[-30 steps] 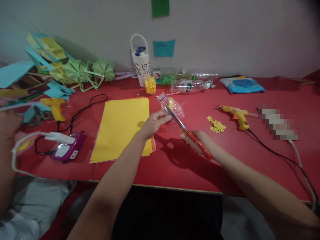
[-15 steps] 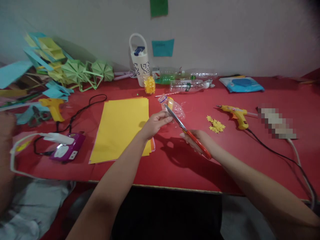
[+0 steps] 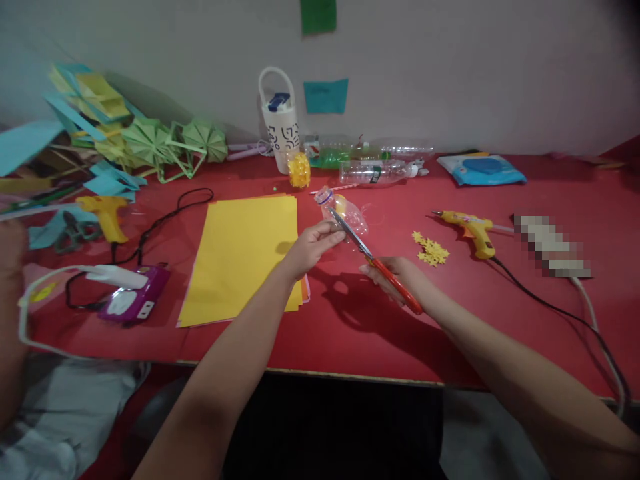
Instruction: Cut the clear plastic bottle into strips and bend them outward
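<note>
Scissors (image 3: 379,266) are pointing toward clear bottle top (image 3: 351,212); I'm gripping them w/ R hand (image 3: 397,280). L hand (image 3: 316,247) is pinching next to blades (image 3: 356,239), can't tell on what.

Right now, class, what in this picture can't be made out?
All in the head view:
Bottle top: lower edge, partly hidden by left hand and scissors.
Right hand: some fingers, behind the scissors' handles.
Object beside right glue gun: pixelated.
Co-worker's hand: cut off by left edge.
</note>
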Demonstrator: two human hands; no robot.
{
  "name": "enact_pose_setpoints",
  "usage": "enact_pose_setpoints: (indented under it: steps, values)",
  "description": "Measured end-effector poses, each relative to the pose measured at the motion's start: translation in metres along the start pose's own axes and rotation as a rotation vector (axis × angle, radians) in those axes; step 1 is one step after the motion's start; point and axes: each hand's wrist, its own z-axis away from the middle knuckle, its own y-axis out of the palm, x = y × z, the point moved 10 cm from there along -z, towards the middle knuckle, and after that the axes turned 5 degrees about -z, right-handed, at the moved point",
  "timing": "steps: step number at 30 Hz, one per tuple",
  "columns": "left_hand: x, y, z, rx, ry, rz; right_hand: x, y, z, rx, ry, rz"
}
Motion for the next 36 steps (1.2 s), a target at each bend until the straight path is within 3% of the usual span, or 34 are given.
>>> enact_pose_setpoints:
  steps: [10, 16, 20, 24, 28, 36]
  values:
    - [0.003, -0.001, -0.003, -0.003, 0.014, 0.010, -0.005, 0.000, -0.003, 0.031, 0.063, -0.121]
    - [0.004, -0.003, -0.002, -0.033, 0.004, -0.015, -0.008, 0.002, -0.004, 0.059, 0.030, -0.120]
    - [0.006, -0.015, -0.003, -0.138, -0.016, 0.125, -0.011, 0.001, -0.004, 0.070, -0.022, -0.023]
    - [0.008, -0.044, -0.004, -0.337, 0.016, 0.218, -0.007, -0.001, -0.001, 0.075, -0.027, 0.078]
    - [0.014, -0.062, -0.002, -0.445, -0.007, 0.213, 0.001, 0.001, 0.002, 0.103, -0.032, 0.139]
    - [0.010, -0.060, 0.001, -0.484, 0.005, 0.164, 0.008, -0.003, 0.002, 0.073, -0.054, 0.213]
